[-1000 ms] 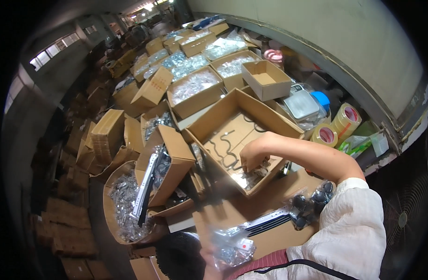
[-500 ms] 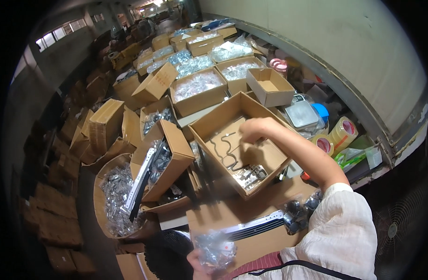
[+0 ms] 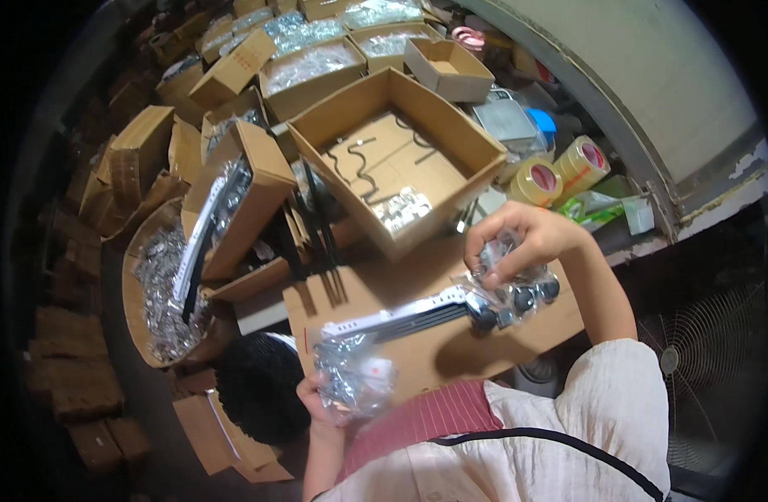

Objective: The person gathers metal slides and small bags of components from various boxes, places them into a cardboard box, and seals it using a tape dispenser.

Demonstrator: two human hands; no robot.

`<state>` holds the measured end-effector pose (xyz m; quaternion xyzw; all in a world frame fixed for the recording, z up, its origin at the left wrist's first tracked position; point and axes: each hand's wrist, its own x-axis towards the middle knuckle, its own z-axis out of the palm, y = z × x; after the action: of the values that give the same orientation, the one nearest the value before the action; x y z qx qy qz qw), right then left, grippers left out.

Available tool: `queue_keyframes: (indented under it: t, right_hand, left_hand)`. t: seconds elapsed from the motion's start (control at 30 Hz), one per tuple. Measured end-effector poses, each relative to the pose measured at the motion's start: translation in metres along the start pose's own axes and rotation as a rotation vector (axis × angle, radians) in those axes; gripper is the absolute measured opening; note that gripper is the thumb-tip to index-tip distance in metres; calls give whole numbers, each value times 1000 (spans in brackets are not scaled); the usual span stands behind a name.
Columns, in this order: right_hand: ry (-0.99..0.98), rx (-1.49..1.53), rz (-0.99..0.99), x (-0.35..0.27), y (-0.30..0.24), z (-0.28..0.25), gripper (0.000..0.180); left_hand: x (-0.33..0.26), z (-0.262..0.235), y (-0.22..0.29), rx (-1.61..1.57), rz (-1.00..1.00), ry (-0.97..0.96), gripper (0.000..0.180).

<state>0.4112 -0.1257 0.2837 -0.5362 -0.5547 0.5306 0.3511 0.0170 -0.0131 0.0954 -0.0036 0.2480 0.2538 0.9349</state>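
Red print on tilted cardboard carton (image 3: 243, 63), too small to read. Left hand (image 3: 319, 400): fingers closed on the left edge of shiny clear bag (image 3: 355, 368). Right hand (image 3: 522, 243): thumb and fingers pinch crinkled clear pouch (image 3: 499, 248) between them, near rounded black parts (image 3: 484, 320). White perforated strip (image 3: 401, 312) between hands.
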Motion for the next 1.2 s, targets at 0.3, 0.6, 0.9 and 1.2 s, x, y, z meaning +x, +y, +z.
queue_keyframes:
  t: [0.3, 0.6, 0.9, 1.2]
  right_hand:
    - [215, -105, 375, -10, 146, 82, 33]
    - [3, -885, 26, 35, 143, 132, 32]
    - [-19, -1080, -177, 23, 144, 133, 58]
    - [279, -595, -322, 4, 139, 131, 58]
  left_hand:
    - [-35, -33, -32, 184, -5, 294, 42]
    - [-42, -55, -53, 152, 95, 248, 43]
    - [-20, -61, -71, 59, 100, 229, 45]
    - [-4, -56, -80, 142, 58, 209, 45]
